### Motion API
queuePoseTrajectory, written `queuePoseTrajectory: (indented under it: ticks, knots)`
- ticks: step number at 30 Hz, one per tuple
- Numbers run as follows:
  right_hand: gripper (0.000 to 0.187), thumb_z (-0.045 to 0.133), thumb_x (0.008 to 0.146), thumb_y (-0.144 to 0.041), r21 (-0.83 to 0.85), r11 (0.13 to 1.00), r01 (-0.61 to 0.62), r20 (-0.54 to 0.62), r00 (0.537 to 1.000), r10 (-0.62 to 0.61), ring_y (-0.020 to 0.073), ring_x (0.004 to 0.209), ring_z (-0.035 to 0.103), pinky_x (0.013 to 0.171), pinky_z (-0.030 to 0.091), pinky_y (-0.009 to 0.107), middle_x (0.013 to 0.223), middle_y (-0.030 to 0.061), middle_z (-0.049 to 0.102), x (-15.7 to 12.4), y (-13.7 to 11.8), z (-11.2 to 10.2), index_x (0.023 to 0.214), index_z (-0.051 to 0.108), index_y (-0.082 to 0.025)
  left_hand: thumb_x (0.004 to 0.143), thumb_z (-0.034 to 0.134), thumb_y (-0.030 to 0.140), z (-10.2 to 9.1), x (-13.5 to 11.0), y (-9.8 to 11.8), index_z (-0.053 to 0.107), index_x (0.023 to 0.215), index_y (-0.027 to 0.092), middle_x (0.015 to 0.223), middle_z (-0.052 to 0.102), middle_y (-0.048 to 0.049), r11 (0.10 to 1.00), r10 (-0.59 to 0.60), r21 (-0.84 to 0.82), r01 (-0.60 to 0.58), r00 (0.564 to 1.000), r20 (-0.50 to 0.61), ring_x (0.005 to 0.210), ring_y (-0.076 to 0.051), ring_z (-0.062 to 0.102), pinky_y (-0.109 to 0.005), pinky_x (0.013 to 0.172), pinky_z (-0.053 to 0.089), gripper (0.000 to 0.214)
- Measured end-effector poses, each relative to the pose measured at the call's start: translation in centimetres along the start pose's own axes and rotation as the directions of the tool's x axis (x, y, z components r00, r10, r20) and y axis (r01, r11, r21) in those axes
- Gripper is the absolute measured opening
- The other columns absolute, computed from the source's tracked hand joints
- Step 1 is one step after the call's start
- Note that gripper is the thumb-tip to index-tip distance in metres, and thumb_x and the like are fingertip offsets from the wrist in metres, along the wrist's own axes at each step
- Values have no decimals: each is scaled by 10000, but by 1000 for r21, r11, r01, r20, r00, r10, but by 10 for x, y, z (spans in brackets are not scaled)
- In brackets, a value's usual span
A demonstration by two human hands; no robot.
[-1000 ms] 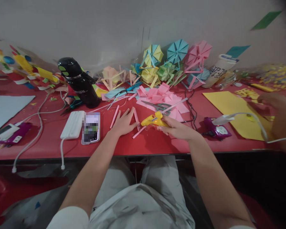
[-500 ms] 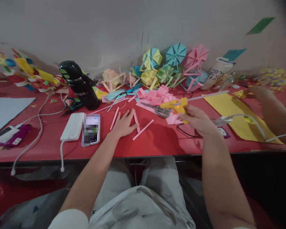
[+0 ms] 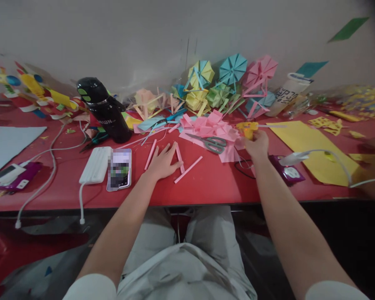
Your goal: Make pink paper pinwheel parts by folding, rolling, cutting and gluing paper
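My left hand (image 3: 161, 161) lies flat on the red table (image 3: 206, 183), fingers spread, pressing on pink paper strips (image 3: 179, 157). One more pink strip (image 3: 188, 169) lies loose just to its right. My right hand (image 3: 256, 143) is stretched out further back and to the right, closed around a yellow glue gun (image 3: 247, 128) held near the pile of pink folded paper (image 3: 211, 125). Grey-handled scissors (image 3: 211, 143) rest on that pile, left of the glue gun.
A phone (image 3: 119, 168) and white power bank (image 3: 95, 164) lie left of my left hand, behind them a black bottle (image 3: 104, 109). Folded paper pinwheels (image 3: 231, 68) line the wall. A yellow sheet (image 3: 309, 148), purple charger (image 3: 287, 173) and another person's arm (image 3: 373, 173) are on the right.
My right hand has carried the glue gun away from the strips, rightward and back toward the pink paper pile. My left hand has stayed on the strips. The other person's arm has drawn back right.
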State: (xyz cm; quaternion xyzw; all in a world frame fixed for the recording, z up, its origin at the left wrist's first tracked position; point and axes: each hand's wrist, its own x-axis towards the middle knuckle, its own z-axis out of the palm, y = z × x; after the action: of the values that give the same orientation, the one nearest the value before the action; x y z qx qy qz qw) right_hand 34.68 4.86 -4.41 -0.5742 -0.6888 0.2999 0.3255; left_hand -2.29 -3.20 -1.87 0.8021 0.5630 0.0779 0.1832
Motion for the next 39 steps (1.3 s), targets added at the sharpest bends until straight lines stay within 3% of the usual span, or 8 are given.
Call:
queuePoseTrajectory:
  ticks: [3, 5, 7, 8, 12, 20, 27, 39]
  knots:
    - [498, 486, 898, -473, -51, 997, -55, -509, 861, 21, 438, 1299, 445, 878, 458, 619, 1317, 167, 538, -23, -17, 11, 1353, 425, -282, 949, 448, 494, -1, 0, 0, 90, 1612, 214, 1674, 175, -102, 1000, 0, -4, 0, 1000, 4, 1555, -263, 140, -546, 1251, 47, 804]
    - [334, 537, 892, -380, -102, 995, 24, -628, 774, -83, 390, 1222, 511, 949, 449, 583, 1274, 166, 562, -40, -40, 25, 1200, 536, -252, 948, 447, 491, -1, 0, 0, 96, 1611, 211, 1672, 181, -108, 1000, 4, -4, -4, 1000, 3, 1554, -266, 142, -551, 1249, 48, 801]
    - [185, 517, 924, -312, -101, 968, 229, -296, 922, -249, 320, 1098, 601, 968, 465, 525, 1147, 134, 651, -54, -67, 44, 1067, 617, -250, 948, 444, 498, 0, 1, 0, 105, 1610, 206, 1669, 185, -115, 1000, 7, 1, -7, 1000, -2, 1553, -270, 144, -553, 1247, 44, 799]
    - [179, 514, 926, -277, -81, 939, 333, -128, 931, -342, 299, 1093, 616, 1000, 456, 512, 1114, 115, 683, -59, -79, 55, 1049, 641, -250, 948, 442, 504, 0, 1, 0, 110, 1609, 198, 1669, 184, -119, 1000, 7, 6, -7, 1000, -4, 1554, -271, 143, -553, 1247, 42, 801]
    - [349, 475, 882, -107, -46, 832, 553, 267, 810, -523, 256, 1183, 588, 1053, 442, 481, 1206, 90, 686, -65, -104, 90, 1142, 673, -231, 950, 437, 513, 1, 1, 0, 108, 1608, 179, 1670, 172, -127, 1000, 3, 16, -3, 1000, -8, 1555, -271, 140, -552, 1246, 43, 808]
    - [209, 568, 816, -120, -217, 818, 533, 408, 811, -421, 236, 950, 611, 893, 437, 429, 984, 79, 678, -77, -111, 82, 936, 714, -209, 946, 442, 504, 1, 2, -1, 99, 1611, 220, 1674, 169, -106, 1000, 9, 3, -9, 1000, -11, 1551, -288, 154, -566, 1243, 50, 800]
    - [133, 588, 835, -178, -38, 850, 525, 407, 785, -467, 215, 903, 617, 882, 466, 398, 938, 72, 679, -73, -118, 75, 894, 701, -212, 950, 444, 492, 1, 1, 0, 87, 1612, 235, 1671, 187, -105, 1000, 18, 4, -18, 1000, -8, 1552, -282, 151, -570, 1242, 40, 796]
    - [99, 617, 858, -242, -102, 954, 282, 198, 945, -258, 192, 867, 649, 846, 479, 334, 931, 69, 733, -15, -137, 131, 844, 695, -184, 951, 438, 497, 5, 3, -4, 70, 1615, 252, 1673, 200, -77, 1000, 22, 5, -22, 999, -23, 1550, -282, 164, -564, 1246, 61, 797]
